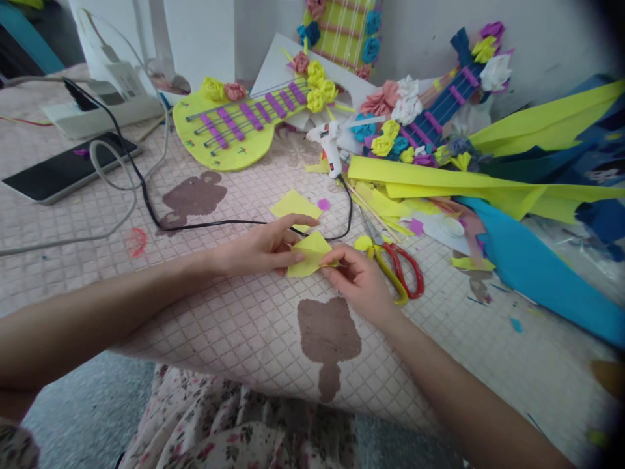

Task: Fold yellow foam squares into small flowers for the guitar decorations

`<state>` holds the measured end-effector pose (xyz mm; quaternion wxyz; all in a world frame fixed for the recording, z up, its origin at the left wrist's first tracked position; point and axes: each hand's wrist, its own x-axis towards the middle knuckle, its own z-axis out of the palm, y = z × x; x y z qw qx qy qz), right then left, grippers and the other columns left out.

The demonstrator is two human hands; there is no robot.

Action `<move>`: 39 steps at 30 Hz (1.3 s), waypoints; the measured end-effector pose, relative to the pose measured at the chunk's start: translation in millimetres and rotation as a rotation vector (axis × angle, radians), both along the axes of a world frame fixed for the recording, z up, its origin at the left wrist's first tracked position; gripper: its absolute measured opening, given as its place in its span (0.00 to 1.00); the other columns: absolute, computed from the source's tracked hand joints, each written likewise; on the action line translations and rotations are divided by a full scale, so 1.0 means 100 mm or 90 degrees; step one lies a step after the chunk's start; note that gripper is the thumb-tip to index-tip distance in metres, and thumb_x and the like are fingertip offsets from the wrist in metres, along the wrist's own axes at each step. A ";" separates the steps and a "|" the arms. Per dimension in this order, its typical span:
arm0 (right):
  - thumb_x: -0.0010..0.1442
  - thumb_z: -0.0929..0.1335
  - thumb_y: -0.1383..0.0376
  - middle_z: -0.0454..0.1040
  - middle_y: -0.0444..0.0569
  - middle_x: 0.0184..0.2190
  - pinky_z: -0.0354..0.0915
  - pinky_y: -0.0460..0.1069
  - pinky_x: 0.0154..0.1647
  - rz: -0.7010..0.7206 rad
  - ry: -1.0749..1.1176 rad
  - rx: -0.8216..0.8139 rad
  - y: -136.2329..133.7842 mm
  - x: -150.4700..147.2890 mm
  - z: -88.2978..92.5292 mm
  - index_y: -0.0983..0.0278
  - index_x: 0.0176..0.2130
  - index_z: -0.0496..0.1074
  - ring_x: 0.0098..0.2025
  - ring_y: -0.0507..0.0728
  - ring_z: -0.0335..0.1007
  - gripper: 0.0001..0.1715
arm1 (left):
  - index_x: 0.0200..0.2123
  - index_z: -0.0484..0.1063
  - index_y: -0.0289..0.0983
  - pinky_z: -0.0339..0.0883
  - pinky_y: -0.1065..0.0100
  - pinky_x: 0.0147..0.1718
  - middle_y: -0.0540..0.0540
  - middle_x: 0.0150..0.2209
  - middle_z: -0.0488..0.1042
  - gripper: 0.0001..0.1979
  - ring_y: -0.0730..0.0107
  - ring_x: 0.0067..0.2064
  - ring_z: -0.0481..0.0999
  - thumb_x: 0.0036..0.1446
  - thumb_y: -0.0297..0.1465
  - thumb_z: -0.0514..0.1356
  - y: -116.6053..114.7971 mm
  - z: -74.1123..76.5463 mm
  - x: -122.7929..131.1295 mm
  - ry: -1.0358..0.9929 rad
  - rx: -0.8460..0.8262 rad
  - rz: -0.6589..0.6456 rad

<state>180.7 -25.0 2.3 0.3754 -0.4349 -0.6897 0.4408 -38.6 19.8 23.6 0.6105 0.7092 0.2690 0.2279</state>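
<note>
Between both hands is a small yellow paper square, held just above the patterned tablecloth. My left hand pinches its left side, thumb on the front face. The fingertips of my right hand are closed on its right corner. Just beyond, another yellow paper piece lies on the cloth, partly behind my left fingers. Scissors with red and yellow handles rest right beside my right hand. A white glue gun stands farther back, its black cord running behind the hands.
Paper guitars, one yellow and one blue, lie at the back. A phone and power strip are at the left. Yellow strips and blue paper cover the right side.
</note>
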 end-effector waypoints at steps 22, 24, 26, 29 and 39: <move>0.53 0.66 0.76 0.59 0.48 0.44 0.63 0.46 0.25 -0.056 -0.140 0.105 -0.04 -0.02 0.02 0.61 0.35 0.68 0.28 0.47 0.62 0.12 | 0.31 0.74 0.34 0.63 0.75 0.29 0.46 0.36 0.71 0.03 0.78 0.30 0.68 0.53 0.24 0.60 -0.02 -0.03 -0.02 0.166 0.388 0.041; 0.53 0.66 0.75 0.60 0.48 0.44 0.64 0.47 0.27 -0.041 -0.171 0.118 -0.04 -0.02 0.03 0.62 0.33 0.68 0.28 0.47 0.62 0.09 | 0.30 0.73 0.34 0.66 0.73 0.32 0.42 0.44 0.70 0.03 0.74 0.36 0.71 0.54 0.24 0.59 -0.03 -0.04 -0.02 0.157 0.392 0.021; 0.53 0.66 0.76 0.61 0.48 0.43 0.65 0.47 0.28 -0.018 -0.190 0.129 -0.04 -0.01 0.04 0.62 0.31 0.67 0.29 0.48 0.62 0.09 | 0.31 0.73 0.34 0.68 0.70 0.38 0.40 0.51 0.66 0.03 0.69 0.43 0.71 0.55 0.23 0.59 -0.04 -0.06 -0.02 0.144 0.412 0.017; 0.53 0.66 0.77 0.61 0.48 0.41 0.65 0.47 0.30 0.011 -0.202 0.142 -0.04 -0.01 0.06 0.61 0.31 0.67 0.32 0.50 0.63 0.10 | 0.37 0.73 0.35 0.68 0.64 0.44 0.37 0.56 0.62 0.07 0.60 0.52 0.67 0.53 0.24 0.60 -0.04 -0.09 -0.03 0.141 0.464 0.056; 0.58 0.66 0.73 0.63 0.48 0.39 0.63 0.47 0.32 0.094 -0.238 0.158 -0.02 0.04 0.07 0.62 0.35 0.69 0.36 0.52 0.63 0.06 | 0.29 0.74 0.34 0.63 0.72 0.34 0.46 0.32 0.71 0.05 0.73 0.33 0.69 0.55 0.23 0.59 0.01 -0.02 -0.07 0.192 0.433 -0.025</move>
